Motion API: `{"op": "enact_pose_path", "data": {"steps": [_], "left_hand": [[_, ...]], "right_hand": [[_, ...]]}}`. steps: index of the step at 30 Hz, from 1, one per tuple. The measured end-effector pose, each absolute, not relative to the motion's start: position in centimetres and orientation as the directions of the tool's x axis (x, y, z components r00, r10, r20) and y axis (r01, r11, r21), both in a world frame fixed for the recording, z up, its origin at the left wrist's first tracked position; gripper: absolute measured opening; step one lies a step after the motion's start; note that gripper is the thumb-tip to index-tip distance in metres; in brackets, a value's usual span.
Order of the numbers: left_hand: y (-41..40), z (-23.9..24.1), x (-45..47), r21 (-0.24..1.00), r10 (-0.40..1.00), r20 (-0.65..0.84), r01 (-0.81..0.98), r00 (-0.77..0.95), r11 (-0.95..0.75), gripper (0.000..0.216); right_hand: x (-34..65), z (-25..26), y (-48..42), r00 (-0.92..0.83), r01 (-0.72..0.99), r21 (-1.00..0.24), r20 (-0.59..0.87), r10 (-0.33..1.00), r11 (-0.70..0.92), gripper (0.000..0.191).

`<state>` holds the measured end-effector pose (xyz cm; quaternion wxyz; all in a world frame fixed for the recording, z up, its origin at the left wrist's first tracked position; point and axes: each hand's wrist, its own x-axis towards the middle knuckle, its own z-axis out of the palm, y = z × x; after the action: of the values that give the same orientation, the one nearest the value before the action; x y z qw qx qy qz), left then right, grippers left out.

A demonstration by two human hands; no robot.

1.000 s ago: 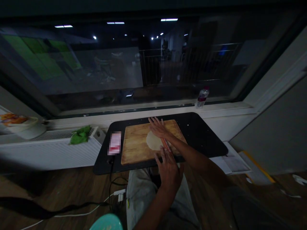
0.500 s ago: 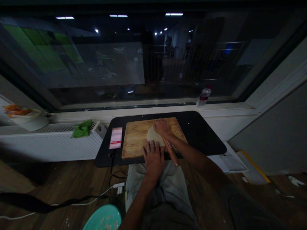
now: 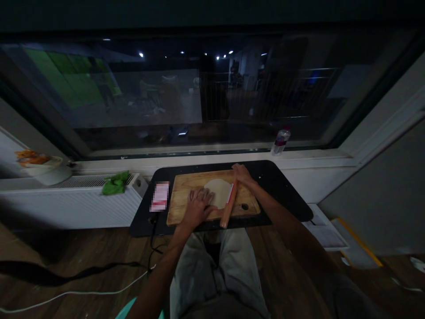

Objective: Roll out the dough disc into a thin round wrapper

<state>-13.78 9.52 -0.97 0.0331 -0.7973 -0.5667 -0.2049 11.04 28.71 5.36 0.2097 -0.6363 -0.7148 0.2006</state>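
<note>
A flat round sheet of dough (image 3: 218, 188) lies on a wooden board (image 3: 181, 186). My left hand (image 3: 198, 206) rests on the dough's left and near edge, fingers and thumb apart. Across the dough's right edge lies a wooden rolling pin (image 3: 229, 206) with a red and white label, slanting from the board's near edge toward the far right. Its far end is in my right hand (image 3: 243, 173), whose fingers are closed around it near the board's far edge. The pin's near end sticks out past the board.
The board sits on a small black table (image 3: 282, 190). Left of it lies a blurred-out phone-shaped thing (image 3: 160, 196) beside a black cable. A water bottle (image 3: 280, 141) stands on the windowsill, and a green cloth (image 3: 115, 183) hangs on the radiator (image 3: 83, 206). A turquoise basin (image 3: 128, 309) is below.
My right hand has moved off the dough to the pin's far end. The pin has swung and shifted left onto the dough's right edge. My left hand has moved left and away from me.
</note>
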Motion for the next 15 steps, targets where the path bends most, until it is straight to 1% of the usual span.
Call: {"op": "enact_pose_path", "data": {"steps": [4, 6, 8, 11, 15], "left_hand": [[11.2, -0.4, -16.5, 0.112, 0.869, 0.355, 0.907, 0.346, -0.407, 0.044], [12.1, 0.4, -17.9, 0.099, 0.891, 0.319, 0.923, 0.324, -0.371, 0.042], [12.9, 1.3, -19.1, 0.098, 0.929, 0.266, 0.952, 0.256, -0.291, 0.045], [13.9, 2.2, -19.9, 0.138, 0.965, 0.216, 0.973, 0.151, -0.183, 0.051], [13.3, 1.5, -17.6, 0.22, 0.958, 0.278, 0.966, 0.07, -0.135, 0.049]], "right_hand": [[13.7, 4.7, 29.2, 0.011, 0.692, -0.718, 0.112, 0.994, 0.074, 0.041], [14.5, 4.4, 29.3, 0.087, 0.611, -0.79, 0.128, 0.988, 0.048, 0.039], [15.0, 4.0, 29.3, 0.17, 0.521, -0.853, 0.118, 0.978, 0.013, 0.04], [15.0, 3.7, 29.5, 0.272, 0.379, -0.925, 0.076, 0.959, -0.035, 0.049], [14.4, 3.5, 29.8, 0.38, 0.224, -0.974, 0.047, 0.924, -0.043, 0.054]]}}
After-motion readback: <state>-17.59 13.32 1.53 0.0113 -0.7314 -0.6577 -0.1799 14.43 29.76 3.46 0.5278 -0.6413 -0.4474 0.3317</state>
